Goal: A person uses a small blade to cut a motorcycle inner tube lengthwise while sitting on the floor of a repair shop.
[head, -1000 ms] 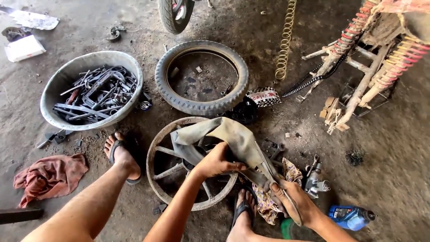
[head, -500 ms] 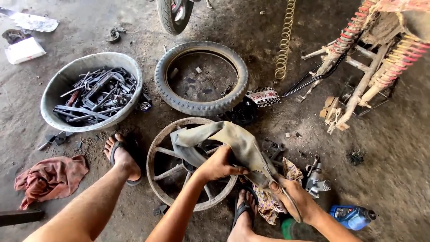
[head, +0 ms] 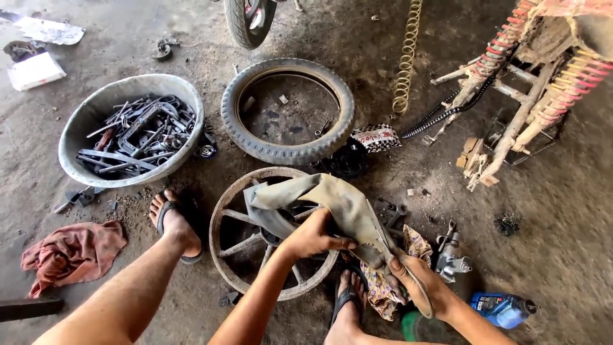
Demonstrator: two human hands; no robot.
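Now the limp, dusty grey inner tube is already out of the knobbly black tyre and draped across the rusty spoked wheel rim. The left hand has its grip clamped on the slack rubber, and the right hand pinches the tail low by the patterned rag; folding looks unfinished.

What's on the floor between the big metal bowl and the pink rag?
In the head view, the person's foot in a flip-flop sits near that gap, and small dark metal bits lie between the metal basin and the pink rag.
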